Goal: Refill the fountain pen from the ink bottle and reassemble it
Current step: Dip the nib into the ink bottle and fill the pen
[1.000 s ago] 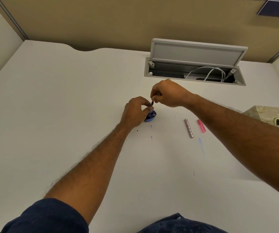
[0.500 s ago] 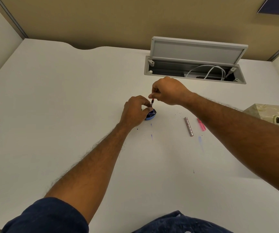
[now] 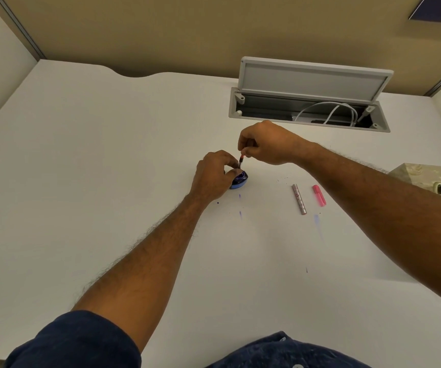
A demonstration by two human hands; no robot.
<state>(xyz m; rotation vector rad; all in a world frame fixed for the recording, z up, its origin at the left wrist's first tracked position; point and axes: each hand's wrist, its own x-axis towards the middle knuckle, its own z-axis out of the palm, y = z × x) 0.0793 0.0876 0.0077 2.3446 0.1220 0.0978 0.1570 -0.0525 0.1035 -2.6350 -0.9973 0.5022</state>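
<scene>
A small blue ink bottle (image 3: 239,181) stands open on the white desk, its mouth dark with ink. My left hand (image 3: 214,175) grips the bottle from its left side. My right hand (image 3: 265,144) pinches the pen's thin front section (image 3: 241,160) and holds it nearly upright, its lower tip at or just above the bottle's mouth. To the right lie two loose pen parts: a silvery barrel (image 3: 299,199) and a pink cap (image 3: 319,195), side by side on the desk.
An open cable hatch (image 3: 309,112) with white cables sits in the desk behind my hands. A patterned tissue box (image 3: 431,179) stands at the right edge. Small ink spots (image 3: 240,212) mark the white desk (image 3: 94,168) near the bottle.
My right hand has risen slightly, and the pen section now shows more above the bottle's mouth. My left hand has stayed on the bottle.
</scene>
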